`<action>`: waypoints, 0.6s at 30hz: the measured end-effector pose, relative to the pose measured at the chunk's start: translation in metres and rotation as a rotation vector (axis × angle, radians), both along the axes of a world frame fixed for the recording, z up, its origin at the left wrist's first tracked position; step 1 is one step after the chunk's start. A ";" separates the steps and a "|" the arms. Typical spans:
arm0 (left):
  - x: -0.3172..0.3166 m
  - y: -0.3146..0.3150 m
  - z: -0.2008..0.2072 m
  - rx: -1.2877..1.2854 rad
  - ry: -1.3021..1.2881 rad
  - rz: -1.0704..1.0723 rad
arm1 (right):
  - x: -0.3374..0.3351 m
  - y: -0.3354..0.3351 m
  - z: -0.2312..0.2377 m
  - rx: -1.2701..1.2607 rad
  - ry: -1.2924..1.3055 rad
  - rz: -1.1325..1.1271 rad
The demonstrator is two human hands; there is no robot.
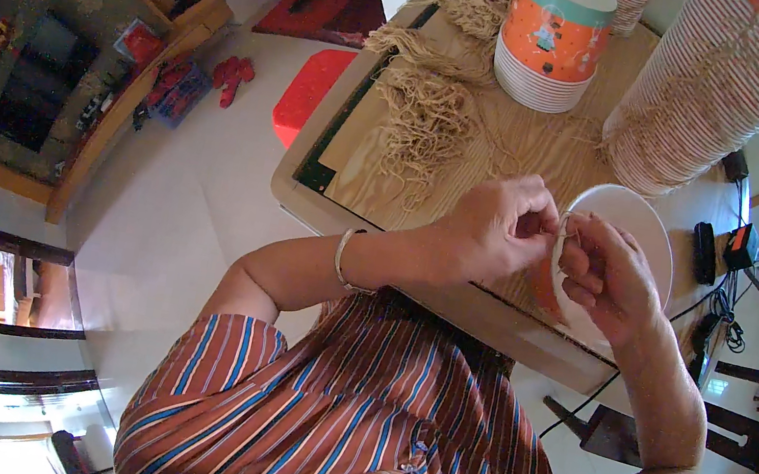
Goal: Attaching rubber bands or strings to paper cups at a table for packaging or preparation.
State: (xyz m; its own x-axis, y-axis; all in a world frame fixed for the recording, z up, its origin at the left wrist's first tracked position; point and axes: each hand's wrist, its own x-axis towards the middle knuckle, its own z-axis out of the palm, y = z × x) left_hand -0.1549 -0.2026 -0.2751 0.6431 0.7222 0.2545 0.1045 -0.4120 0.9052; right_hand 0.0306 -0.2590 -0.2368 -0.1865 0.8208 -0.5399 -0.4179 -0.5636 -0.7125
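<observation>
A white-lined paper bucket (654, 226) with orange on its outside lies at the table's near right, its mouth facing up. At its left rim, my left hand (500, 228) is closed in a pinch on a thin pale cord (573, 230). My right hand (619, 280) reaches over the bucket's mouth, fingers curled and pinching by the same cord. Where exactly the cord ends is hidden by the fingers. Beyond my left hand lies a tangled heap of tan cords (423, 120). Several nested orange and green paper buckets (554, 41) stand behind it.
A tall leaning stack of paper buckets (704, 100), draped with cords, fills the table's far right. The wooden tabletop (377, 192) has a raised edge. Black cables (724, 316) and a small black-and-orange box (743, 245) are at right. A red stool (307, 99) stands left of the table.
</observation>
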 end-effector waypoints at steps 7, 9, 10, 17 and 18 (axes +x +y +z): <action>-0.006 0.010 0.009 0.027 -0.006 -0.030 | 0.002 -0.001 0.008 0.158 -0.342 0.064; -0.008 0.013 0.007 -0.020 -0.023 -0.036 | 0.000 0.000 0.008 0.173 -0.407 0.057; -0.008 0.014 0.008 -0.019 -0.026 -0.035 | 0.000 0.001 0.009 0.187 -0.470 0.047; -0.012 0.027 0.011 0.052 0.074 -0.084 | 0.000 0.004 0.012 0.215 -0.603 0.037; -0.012 0.030 0.010 0.094 0.066 -0.089 | 0.002 0.005 0.011 0.241 -0.596 0.037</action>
State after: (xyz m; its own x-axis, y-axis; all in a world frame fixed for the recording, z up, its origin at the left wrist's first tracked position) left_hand -0.1667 -0.1725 -0.2653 0.7212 0.6365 0.2733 0.1222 -0.5053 0.8543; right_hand 0.0323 -0.2539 -0.2254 0.0575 0.9309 -0.3607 0.1051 -0.3650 -0.9251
